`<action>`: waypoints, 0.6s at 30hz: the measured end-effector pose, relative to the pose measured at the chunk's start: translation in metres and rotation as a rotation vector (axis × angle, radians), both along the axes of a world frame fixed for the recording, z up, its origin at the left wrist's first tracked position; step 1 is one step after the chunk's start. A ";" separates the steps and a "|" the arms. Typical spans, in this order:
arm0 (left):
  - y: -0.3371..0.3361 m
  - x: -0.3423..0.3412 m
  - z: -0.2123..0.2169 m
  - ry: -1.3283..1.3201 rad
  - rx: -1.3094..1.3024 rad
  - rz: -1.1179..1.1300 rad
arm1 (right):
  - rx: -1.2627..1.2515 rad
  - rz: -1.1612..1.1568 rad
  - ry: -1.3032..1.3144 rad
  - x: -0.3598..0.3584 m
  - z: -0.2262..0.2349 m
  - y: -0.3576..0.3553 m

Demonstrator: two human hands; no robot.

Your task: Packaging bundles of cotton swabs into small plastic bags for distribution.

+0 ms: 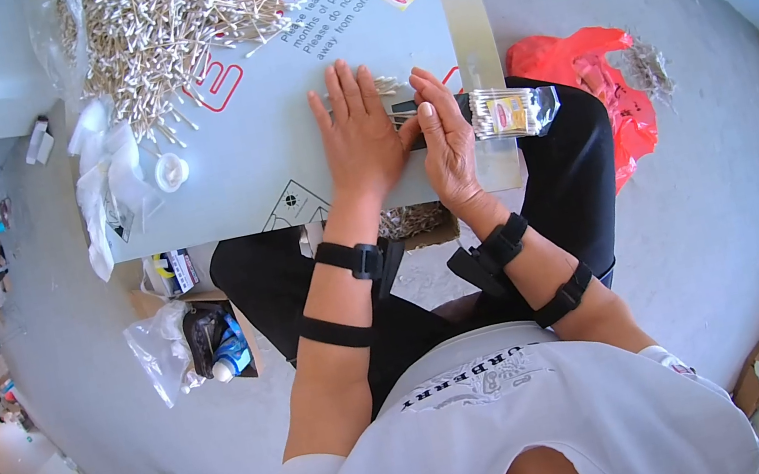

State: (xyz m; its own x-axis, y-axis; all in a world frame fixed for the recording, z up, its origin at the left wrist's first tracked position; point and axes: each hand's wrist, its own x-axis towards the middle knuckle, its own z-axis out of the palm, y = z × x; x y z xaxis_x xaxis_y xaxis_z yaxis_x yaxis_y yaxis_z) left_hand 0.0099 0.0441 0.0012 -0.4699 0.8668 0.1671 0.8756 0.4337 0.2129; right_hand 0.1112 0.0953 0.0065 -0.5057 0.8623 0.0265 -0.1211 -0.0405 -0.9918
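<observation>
Right now the left hand (359,129) is lying flat and wide open, palm down with its fingers spread, on a pale printed board (296,109) that is resting across the person's lap. Just beside it, the right hand (446,139) is standing on its edge with the fingers held close together, pressing against a small bundle of cotton swabs (400,112) that is sitting between the two hands. Immediately to the outer side of the right hand, a clear packet of swabs (512,112) is lying touching it; the hand may be gripping the packet's near end, though that part is hidden. Well beyond the left hand's fingertips, a big loose heap of swabs (169,20) is spreading over the board.
</observation>
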 end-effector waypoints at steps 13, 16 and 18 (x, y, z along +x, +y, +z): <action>-0.002 -0.025 -0.014 -0.830 0.830 0.187 | 0.173 -0.107 0.033 -0.045 -0.020 0.032; 0.006 -0.023 -0.014 -0.905 0.821 0.141 | 0.209 -0.088 -0.009 -0.045 -0.023 0.034; 0.001 -0.020 -0.012 -1.040 0.943 0.194 | 0.246 -0.075 -0.044 -0.040 -0.022 0.038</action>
